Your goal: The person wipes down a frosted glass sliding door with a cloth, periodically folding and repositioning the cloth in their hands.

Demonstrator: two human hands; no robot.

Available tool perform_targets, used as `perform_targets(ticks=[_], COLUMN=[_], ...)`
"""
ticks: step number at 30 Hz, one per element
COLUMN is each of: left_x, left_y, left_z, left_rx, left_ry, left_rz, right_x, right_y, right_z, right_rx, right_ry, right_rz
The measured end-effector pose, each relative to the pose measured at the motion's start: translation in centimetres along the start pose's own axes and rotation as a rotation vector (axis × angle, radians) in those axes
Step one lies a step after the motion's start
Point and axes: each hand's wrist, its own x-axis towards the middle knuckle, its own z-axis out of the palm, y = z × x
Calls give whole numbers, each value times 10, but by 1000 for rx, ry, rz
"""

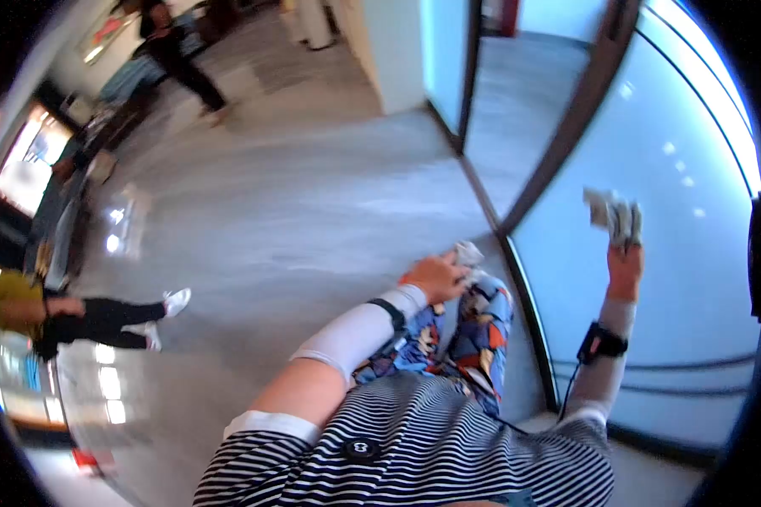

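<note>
My left hand point(438, 276) is bare and closed around a crumpled white cloth point(468, 252), held just above my patterned trousers point(482, 338). My right hand point(625, 241) is raised in front of a large pale-blue glass panel point(659, 296). Its fingers look covered in a greyish glove and are curled over a pale cloth-like piece point(598, 207). Blur hides whether that piece touches the glass. White sleeves with black straps cover both forearms.
A dark door frame point(558, 127) edges the glass panel, with an opening beside it. One person in dark trousers point(114, 323) stands at the left; another person point(177, 59) is at the upper left. A smooth grey floor point(271, 203) stretches between us.
</note>
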Motion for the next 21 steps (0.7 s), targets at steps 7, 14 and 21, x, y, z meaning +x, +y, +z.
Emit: perform_targets(ticks=[7,14,21], left_x=[1,2,5], left_y=[-2,3,-3], left_z=[10,2,11], left_rx=[34,8,-8], left_ry=[85,115,132], left_rz=[61,96,131], right_x=[13,38,-29], right_y=[-106,-113,65], right_z=[185,119,14], right_rx=[-1244,-2760,-2754], right_ry=[682,188,-378], right_rz=[-763,-1175,-655])
